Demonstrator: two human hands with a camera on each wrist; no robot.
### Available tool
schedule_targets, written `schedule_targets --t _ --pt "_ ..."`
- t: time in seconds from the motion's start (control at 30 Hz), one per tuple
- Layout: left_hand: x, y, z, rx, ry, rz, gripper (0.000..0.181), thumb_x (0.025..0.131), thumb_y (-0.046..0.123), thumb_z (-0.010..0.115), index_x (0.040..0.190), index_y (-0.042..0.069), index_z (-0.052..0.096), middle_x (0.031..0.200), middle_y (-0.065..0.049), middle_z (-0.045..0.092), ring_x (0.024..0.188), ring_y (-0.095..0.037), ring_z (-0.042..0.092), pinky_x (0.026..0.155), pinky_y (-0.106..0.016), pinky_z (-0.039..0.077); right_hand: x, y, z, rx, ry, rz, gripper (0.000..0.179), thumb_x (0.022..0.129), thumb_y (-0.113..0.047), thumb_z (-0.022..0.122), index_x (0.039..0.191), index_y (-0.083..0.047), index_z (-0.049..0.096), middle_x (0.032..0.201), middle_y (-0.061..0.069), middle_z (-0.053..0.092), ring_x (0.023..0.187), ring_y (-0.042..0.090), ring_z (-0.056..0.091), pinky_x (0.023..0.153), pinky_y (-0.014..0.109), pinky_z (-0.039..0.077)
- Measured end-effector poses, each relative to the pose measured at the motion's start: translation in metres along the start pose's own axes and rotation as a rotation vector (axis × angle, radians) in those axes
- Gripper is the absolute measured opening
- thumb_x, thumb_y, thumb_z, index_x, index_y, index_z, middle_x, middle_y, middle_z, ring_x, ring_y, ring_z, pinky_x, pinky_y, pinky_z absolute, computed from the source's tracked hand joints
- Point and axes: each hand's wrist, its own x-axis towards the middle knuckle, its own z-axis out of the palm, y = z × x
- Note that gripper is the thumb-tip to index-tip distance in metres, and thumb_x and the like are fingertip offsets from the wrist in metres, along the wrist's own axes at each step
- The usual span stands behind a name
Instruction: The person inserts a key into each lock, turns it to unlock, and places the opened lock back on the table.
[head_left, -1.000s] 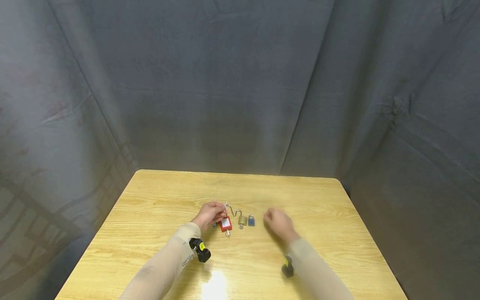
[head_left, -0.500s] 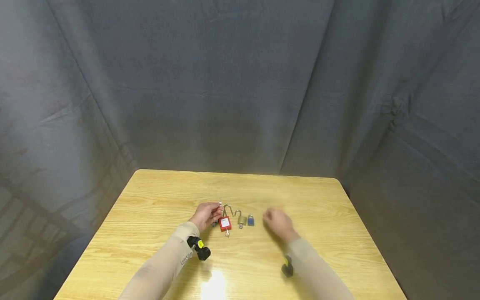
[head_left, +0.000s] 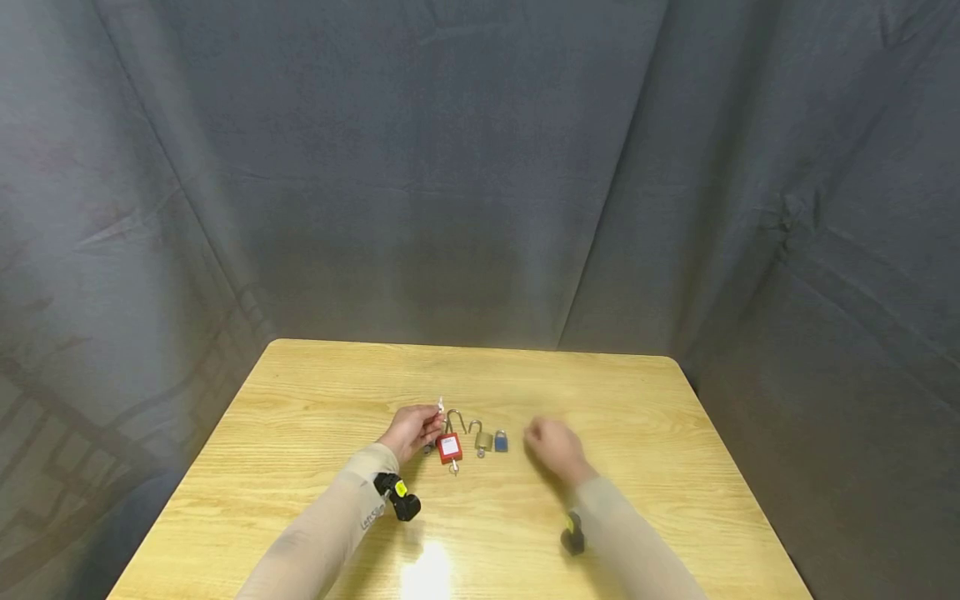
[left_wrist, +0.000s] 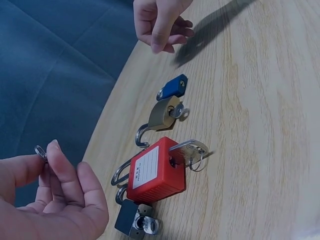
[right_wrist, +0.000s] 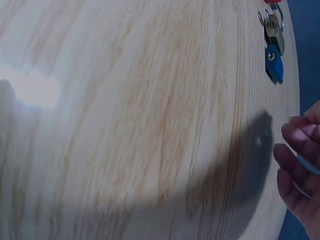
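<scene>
Between thumb and fingertips my left hand (head_left: pixel 414 429) pinches a small silvery key (left_wrist: pixel 41 152), held above the table; only its ring-like end shows in the left wrist view. Beside that hand lies a red padlock (left_wrist: pixel 156 172) with a white label, a key and ring in it, and its shackle raised. A dark padlock (left_wrist: pixel 131 219) with a key lies closest to the left hand. Past the red one come a brass padlock (left_wrist: pixel 162 114), shackle raised and key inserted, and a small blue padlock (left_wrist: pixel 174 87), no key in its keyhole. My right hand (head_left: pixel 557 448) hovers to its right, fingers loosely bent, holding nothing.
The padlocks stand in a row on a light wooden table (head_left: pixel 337 379). Grey cloth (head_left: pixel 450 208) hangs behind the table and at both sides. A black wrist camera (head_left: pixel 399 497) sits on the left sleeve.
My left hand has drawn slightly left, away from the red padlock's shackle, still pinching the key, which now points up. The right hand has stayed nearly in place.
</scene>
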Motion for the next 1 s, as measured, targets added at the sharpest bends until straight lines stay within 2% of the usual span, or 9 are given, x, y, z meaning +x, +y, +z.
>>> schedule_targets --t 0.1,0.2,0.4,0.5,0.57,0.73,0.87,1.0 --pt "0.001 -0.001 -0.001 0.017 -0.011 -0.005 0.032 0.1 0.009 0.048 0.122 -0.014 0.053 0.079 -0.001 0.062 0.068 -0.004 0.056 0.086 -0.031 0.055 0.0 -0.003 0.001 0.012 0.0 -0.011 0.017 0.096 -0.024 0.054 0.091 -0.012 0.064 0.074 -0.003 0.059 0.066 0.012 0.055 0.063 0.029 0.051" --pt "0.0 0.0 -0.001 0.026 -0.02 -0.008 0.032 0.1 0.01 0.048 0.121 -0.013 0.054 0.078 0.0 0.062 0.068 -0.004 0.056 0.08 -0.026 0.055 0.001 -0.008 0.002 0.021 -0.008 -0.011 0.016 0.096 -0.024 0.054 0.09 -0.012 0.064 0.073 -0.003 0.059 0.065 0.013 0.054 0.06 0.027 0.049" --pt "-0.002 0.0 0.0 0.023 -0.035 0.001 0.033 0.1 0.008 0.047 0.123 -0.015 0.052 0.078 -0.001 0.062 0.067 -0.004 0.056 0.079 -0.025 0.054 0.005 -0.024 0.005 0.112 -0.061 0.036 0.017 0.096 -0.022 0.055 0.095 -0.007 0.063 0.078 0.003 0.062 0.066 0.015 0.057 0.06 0.029 0.051" --pt "-0.002 0.0 0.001 0.018 -0.039 -0.002 0.035 0.1 0.007 0.046 0.125 -0.016 0.05 0.079 -0.001 0.062 0.067 -0.003 0.055 0.078 -0.024 0.054 0.008 -0.032 0.009 0.172 -0.082 0.1 0.019 0.095 -0.024 0.056 0.087 -0.007 0.059 0.074 0.004 0.057 0.064 0.016 0.053 0.056 0.028 0.048" --pt "-0.003 0.0 0.002 0.02 -0.042 -0.002 0.035 0.1 0.007 0.046 0.126 -0.017 0.049 0.08 -0.001 0.062 0.067 -0.003 0.055 0.077 -0.023 0.053 0.01 -0.037 0.012 0.189 -0.099 0.138 0.026 0.095 -0.026 0.057 0.074 -0.01 0.056 0.065 0.001 0.052 0.057 0.015 0.047 0.051 0.026 0.043" --pt "-0.003 0.0 0.002 0.029 -0.044 0.0 0.034 0.1 0.007 0.047 0.125 -0.016 0.05 0.08 -0.001 0.062 0.069 -0.004 0.055 0.076 -0.023 0.053 0.012 -0.047 0.018 0.149 -0.138 0.16 0.046 0.093 -0.026 0.058 0.051 -0.017 0.043 0.047 -0.006 0.037 0.042 0.009 0.032 0.042 0.02 0.034" --pt "-0.001 -0.001 0.002 0.025 -0.046 0.001 0.034 0.099 0.007 0.046 0.125 -0.016 0.05 0.08 -0.001 0.062 0.07 -0.005 0.056 0.077 -0.024 0.053 0.01 -0.057 0.018 0.118 -0.117 0.199 0.036 0.091 -0.024 0.061 0.059 -0.014 0.048 0.056 -0.002 0.043 0.05 0.013 0.038 0.047 0.023 0.036" --pt "0.0 -0.001 0.0 0.025 -0.055 0.0 0.035 0.1 0.006 0.046 0.126 -0.017 0.048 0.081 -0.002 0.061 0.07 -0.005 0.056 0.078 -0.024 0.053 0.009 -0.064 0.018 0.042 -0.084 0.238 0.027 0.088 -0.023 0.064 0.067 -0.011 0.052 0.066 0.002 0.049 0.059 0.017 0.046 0.053 0.026 0.041"
